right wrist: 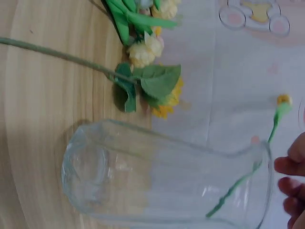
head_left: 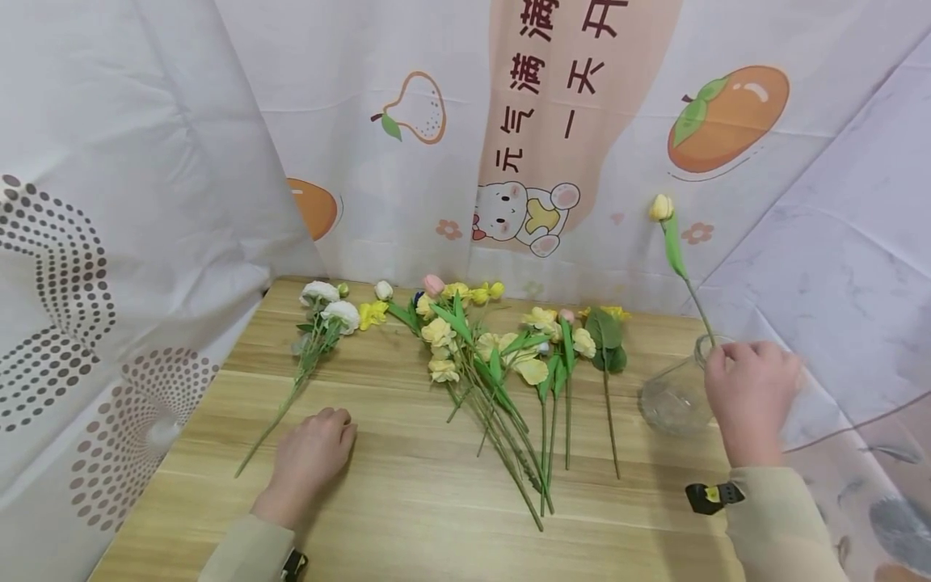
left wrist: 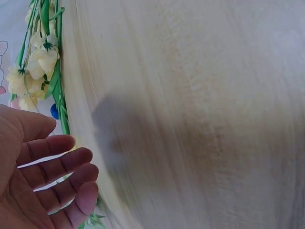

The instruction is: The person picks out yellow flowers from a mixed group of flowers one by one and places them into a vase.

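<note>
My right hand [head_left: 752, 396] grips the stem of a yellow tulip [head_left: 662, 208] at the mouth of a clear glass vase [head_left: 672, 408]. The bloom points up and leans left. In the right wrist view the lower stem [right wrist: 231, 193] shows through the glass, its end partway down the vase [right wrist: 171, 167], and the curled fingers [right wrist: 293, 164] are right at the rim. Low over the left part of the table, my left hand [head_left: 313, 453] holds nothing; its fingers [left wrist: 71, 162] are spread and loosely bent in the left wrist view.
Pale yellow artificial flowers [head_left: 439, 331] and other stems lie in the middle of the wooden table [head_left: 407, 517]. A white-flowered stem [head_left: 340, 315] lies at left; a leafy stem [head_left: 609, 412] lies left of the vase. Printed curtains [head_left: 349, 48] enclose the table's back and sides.
</note>
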Demonstrator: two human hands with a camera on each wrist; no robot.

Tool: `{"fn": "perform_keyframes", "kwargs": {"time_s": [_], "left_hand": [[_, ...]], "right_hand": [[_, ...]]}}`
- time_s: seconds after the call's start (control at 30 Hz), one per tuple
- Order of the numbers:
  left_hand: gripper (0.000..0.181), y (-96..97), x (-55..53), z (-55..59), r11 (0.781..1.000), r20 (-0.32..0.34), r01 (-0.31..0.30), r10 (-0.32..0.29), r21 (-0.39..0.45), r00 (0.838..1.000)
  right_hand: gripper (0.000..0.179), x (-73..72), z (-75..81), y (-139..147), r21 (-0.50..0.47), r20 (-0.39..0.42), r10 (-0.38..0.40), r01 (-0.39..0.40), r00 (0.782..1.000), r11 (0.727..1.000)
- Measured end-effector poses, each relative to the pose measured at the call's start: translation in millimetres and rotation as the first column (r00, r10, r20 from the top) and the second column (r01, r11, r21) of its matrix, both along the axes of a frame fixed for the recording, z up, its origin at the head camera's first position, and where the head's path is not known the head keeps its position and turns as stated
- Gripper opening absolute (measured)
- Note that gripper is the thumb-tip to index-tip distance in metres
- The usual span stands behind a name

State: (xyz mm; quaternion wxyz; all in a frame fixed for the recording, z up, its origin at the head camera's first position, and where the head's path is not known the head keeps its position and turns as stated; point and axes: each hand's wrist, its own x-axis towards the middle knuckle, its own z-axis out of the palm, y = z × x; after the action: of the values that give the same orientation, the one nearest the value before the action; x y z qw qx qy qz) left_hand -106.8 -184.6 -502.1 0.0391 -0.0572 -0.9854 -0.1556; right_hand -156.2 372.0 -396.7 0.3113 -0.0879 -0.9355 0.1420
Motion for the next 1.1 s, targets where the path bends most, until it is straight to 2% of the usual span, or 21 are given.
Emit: {"fn": "perform_keyframes", "kwargs": {"time_s": [0.03,0.1,0.13,0.2,0.3,0.37,0.43,0.57,0.67,0.83,1.0,1.1], "left_hand": [[0.013,1.0,-0.7,0.0,1.0,0.005,0.002,-0.002,0.002,1.0],[0.014,3.4,-2.1,-0.2,1.0,0.015,0.005,-0.005,0.008,1.0],[0.014,4.1,-2.4,0.1,1.0,0.021,0.004,-0.004,0.009,1.0],[0.014,5.7,-2.7,1.0,1.0,0.026,0.004,-0.005,0.012,1.0],[0.014,6.4,-2.4,1.8,1.0,0.027,0.007,-0.007,0.013,1.0],[0.014,6.2,-1.8,1.9,1.0,0.024,0.007,-0.007,0.013,1.0],[0.014,5.8,-1.2,2.0,1.0,0.026,0.006,-0.006,0.014,1.0],[0.014,6.7,-0.3,2.4,1.0,0.036,0.0,-0.001,0.016,0.999],[0.015,8.2,-0.3,3.2,1.0,0.045,0.001,-0.002,0.02,0.999],[0.016,10.1,-0.3,5.2,0.999,0.057,-0.008,0.006,0.034,0.998],[0.016,9.1,0.1,6.6,0.999,0.052,-0.018,0.016,0.041,0.999],[0.015,9.0,0.4,5.7,0.999,0.047,-0.015,0.013,0.039,0.999]], "right_hand": [[0.034,0.5,-2.0,-4.5,0.035,-0.087,0.037,-0.034,0.996,0.999],[0.031,0.3,-5.3,-12.5,0.112,-0.226,0.111,-0.087,0.968,0.99],[0.029,-0.5,-6.3,-16.0,0.142,-0.265,0.139,-0.104,0.954,0.984],[0.026,-2.9,-6.8,-18.9,0.165,-0.279,0.162,-0.119,0.947,0.979],[0.026,-6.4,-1.4,-13.2,0.074,-0.113,0.098,-0.09,0.989,0.993],[0.033,-10.2,3.7,-4.7,0.015,0.049,0.048,-0.049,0.998,0.999],[0.044,-15.0,9.7,3.0,-0.027,0.211,0.015,-0.01,0.977,1.0],[0.053,-28.8,16.5,12.4,-0.026,0.36,0.04,-0.033,0.932,0.999],[0.048,-39.3,18.4,15.3,-0.016,0.409,0.061,-0.06,0.911,0.998],[0.034,-48.4,19.0,18.8,-0.035,0.42,0.053,-0.042,0.906,0.998],[0.036,-42.2,21.4,25.7,-0.094,0.469,0.025,0.022,0.883,0.995],[0.038,-33.6,19.4,32.4,-0.061,0.446,-0.005,0.035,0.895,0.998]]}}
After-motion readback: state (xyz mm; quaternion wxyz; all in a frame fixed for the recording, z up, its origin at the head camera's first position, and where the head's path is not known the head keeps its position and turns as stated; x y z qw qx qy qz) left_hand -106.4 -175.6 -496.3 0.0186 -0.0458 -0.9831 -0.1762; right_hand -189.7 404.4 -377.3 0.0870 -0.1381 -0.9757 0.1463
